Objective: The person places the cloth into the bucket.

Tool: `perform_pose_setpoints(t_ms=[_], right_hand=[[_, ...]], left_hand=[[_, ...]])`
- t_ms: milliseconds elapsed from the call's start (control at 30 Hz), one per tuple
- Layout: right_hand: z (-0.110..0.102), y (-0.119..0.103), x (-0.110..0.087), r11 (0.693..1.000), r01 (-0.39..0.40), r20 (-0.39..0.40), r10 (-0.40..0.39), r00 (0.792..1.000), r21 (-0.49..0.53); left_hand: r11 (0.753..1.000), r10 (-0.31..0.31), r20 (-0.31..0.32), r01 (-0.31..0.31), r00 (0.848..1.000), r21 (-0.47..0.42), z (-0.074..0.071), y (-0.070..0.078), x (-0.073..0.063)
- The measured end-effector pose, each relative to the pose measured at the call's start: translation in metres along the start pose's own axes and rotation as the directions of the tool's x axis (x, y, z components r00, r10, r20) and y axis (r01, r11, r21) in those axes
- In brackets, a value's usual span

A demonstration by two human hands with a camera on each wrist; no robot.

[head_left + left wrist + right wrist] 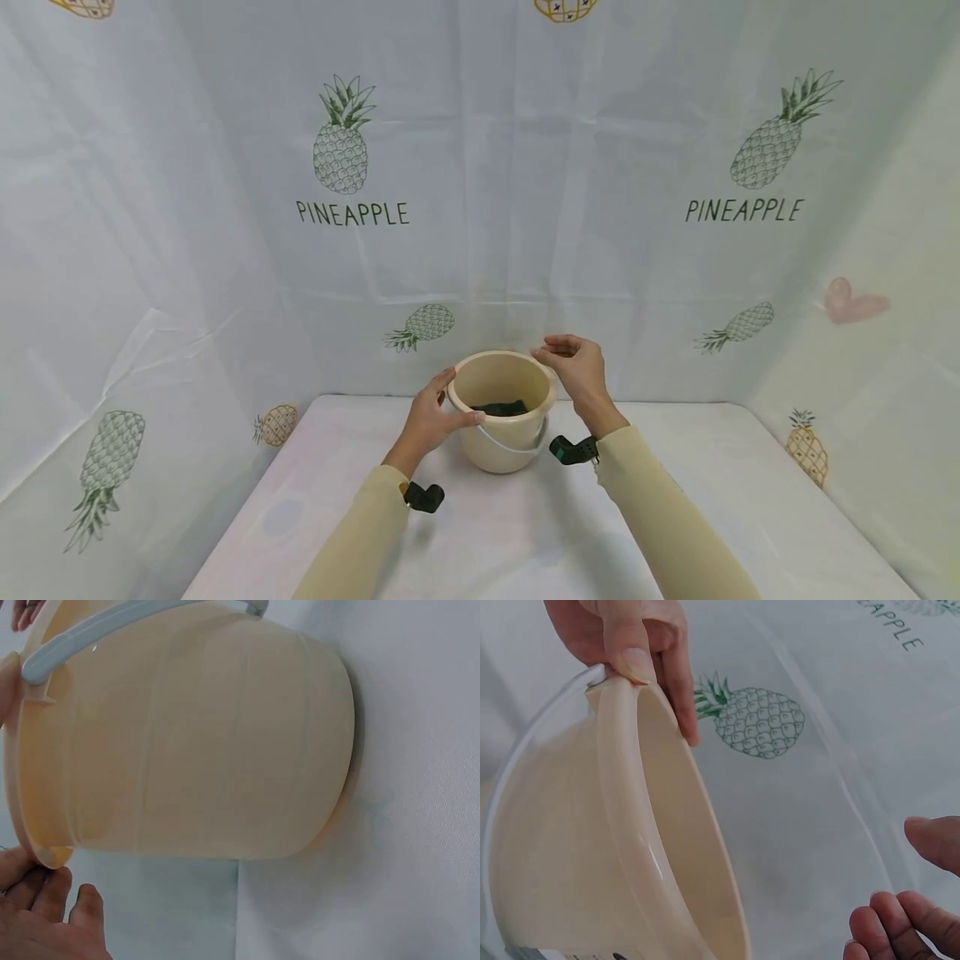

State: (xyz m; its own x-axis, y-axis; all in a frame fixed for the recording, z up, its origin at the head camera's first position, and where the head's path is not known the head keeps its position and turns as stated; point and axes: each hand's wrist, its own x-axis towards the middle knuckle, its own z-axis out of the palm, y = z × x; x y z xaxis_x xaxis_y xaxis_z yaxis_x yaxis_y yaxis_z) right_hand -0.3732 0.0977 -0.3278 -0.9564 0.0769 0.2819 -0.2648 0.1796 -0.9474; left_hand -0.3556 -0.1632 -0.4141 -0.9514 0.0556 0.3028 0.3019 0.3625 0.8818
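A cream plastic bucket (498, 450) stands upright on the table, its pale handle (120, 622) hanging down along the front. Inside, in the head view, lies a dark item (504, 408), mostly hidden by the bucket wall. My left hand (432, 417) holds the rim at the left, thumb in front and fingers farther back. Over by the right side of the rim is my right hand (573, 364). From the right wrist, this hand (907, 900) shows its thumb and bent fingers apart, with nothing between them and a gap to the rim.
A white cloth covers the table (337, 475). Behind it and at both sides hang white curtains (510, 208) printed with pineapples, the back one close behind the bucket. A black wrist camera (423, 497) is strapped on the left wrist, another wrist camera (572, 450) on the right.
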Motion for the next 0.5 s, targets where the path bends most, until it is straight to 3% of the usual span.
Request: perform_pose_setpoints(t_ms=[500], right_hand=[[-0.030,0.015,-0.005,0.998,-0.029,-0.032,0.027,0.999,-0.048]], left_hand=[[0.999,-0.026,0.026,0.027,0.999,-0.035,-0.006,-0.004,0.002]])
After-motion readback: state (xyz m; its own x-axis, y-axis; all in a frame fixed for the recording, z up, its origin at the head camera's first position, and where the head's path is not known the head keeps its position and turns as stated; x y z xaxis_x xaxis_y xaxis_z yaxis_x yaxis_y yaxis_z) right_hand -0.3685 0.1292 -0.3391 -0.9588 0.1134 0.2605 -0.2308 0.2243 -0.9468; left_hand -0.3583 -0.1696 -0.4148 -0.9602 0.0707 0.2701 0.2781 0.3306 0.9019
